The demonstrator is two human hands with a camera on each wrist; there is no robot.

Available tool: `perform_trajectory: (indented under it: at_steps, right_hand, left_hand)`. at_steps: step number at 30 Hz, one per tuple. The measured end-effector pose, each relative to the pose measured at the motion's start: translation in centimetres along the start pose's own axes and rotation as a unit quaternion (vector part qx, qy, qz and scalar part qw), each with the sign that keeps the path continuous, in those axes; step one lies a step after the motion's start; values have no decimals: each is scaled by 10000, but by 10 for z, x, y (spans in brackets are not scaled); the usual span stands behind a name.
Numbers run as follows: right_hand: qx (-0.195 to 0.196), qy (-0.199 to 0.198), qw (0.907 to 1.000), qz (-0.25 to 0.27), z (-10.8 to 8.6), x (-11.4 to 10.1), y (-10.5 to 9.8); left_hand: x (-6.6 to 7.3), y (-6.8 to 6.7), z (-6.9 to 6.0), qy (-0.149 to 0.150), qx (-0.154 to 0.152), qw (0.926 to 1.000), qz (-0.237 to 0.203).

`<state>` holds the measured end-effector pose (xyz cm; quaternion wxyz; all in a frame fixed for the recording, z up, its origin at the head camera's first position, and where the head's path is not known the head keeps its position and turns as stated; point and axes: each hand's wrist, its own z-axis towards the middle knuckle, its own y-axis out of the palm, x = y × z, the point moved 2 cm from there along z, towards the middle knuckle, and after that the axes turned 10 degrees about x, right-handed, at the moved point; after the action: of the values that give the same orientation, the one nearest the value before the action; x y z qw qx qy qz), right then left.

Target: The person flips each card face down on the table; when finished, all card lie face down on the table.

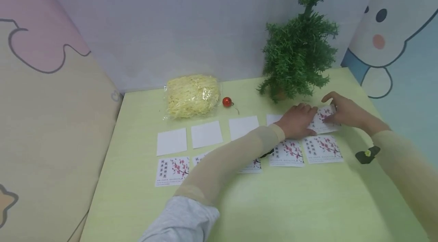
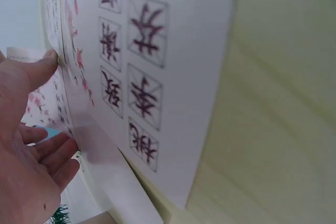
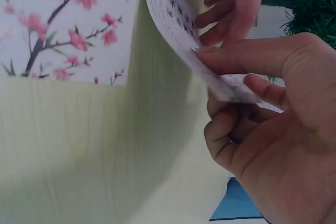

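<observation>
In the head view my right hand [image 1: 349, 112] pinches a white card [image 1: 321, 114] with pink blossoms and dark characters, at the right end of the back row. The right wrist view shows this card [image 3: 176, 27] tilted up and bent between my thumb and fingers. My left hand [image 1: 297, 121] is at the card's left side, palm down, its thumb touching the card and its fingers loosely extended. Closer to me, another printed card [image 1: 323, 149] lies below both hands. A second printed card [image 1: 286, 153] lies left of it, close under my left wrist.
Plain white cards [image 1: 172, 141] lie along the back row, and printed cards [image 1: 172, 171] along the front row, partly under my left forearm. Behind are a bag of yellow shredded filler [image 1: 192, 96], a red bauble [image 1: 227, 102] and a small green tree [image 1: 299, 54]. Padded walls [image 1: 164, 29] border the table.
</observation>
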<state>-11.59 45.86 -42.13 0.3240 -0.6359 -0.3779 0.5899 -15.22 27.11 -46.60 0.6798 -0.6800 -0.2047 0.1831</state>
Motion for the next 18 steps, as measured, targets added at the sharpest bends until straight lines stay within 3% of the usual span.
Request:
perform_trajectory:
  at_steps: [5,8,10,14,16,18]
  right_hand:
    - [407,140,9987,274,-3,-15,-2]
    - [562,162,9973,437,-3,-23,-3]
    - [622,171,9955,700,-5,-23,-5]
    - [624,157,9813,1814,-16,-13,-14]
    - [432,96,9785,2014,-21,-7,-16]
    - [129,16,9815,1910,-25,-3,-15]
  left_hand:
    - [4,0,5,-318,194,9979,-530]
    - [5,-3,7,-560,401,9915,-1103]
    - [5,-6,7,-681,563,9817,-1684]
    - [4,-13,3,-1018,664,9511,-2839]
    - [4,-14,1,-1221,677,9396,-3126]
    - [5,-14,0,-1339,703,9360,-3179]
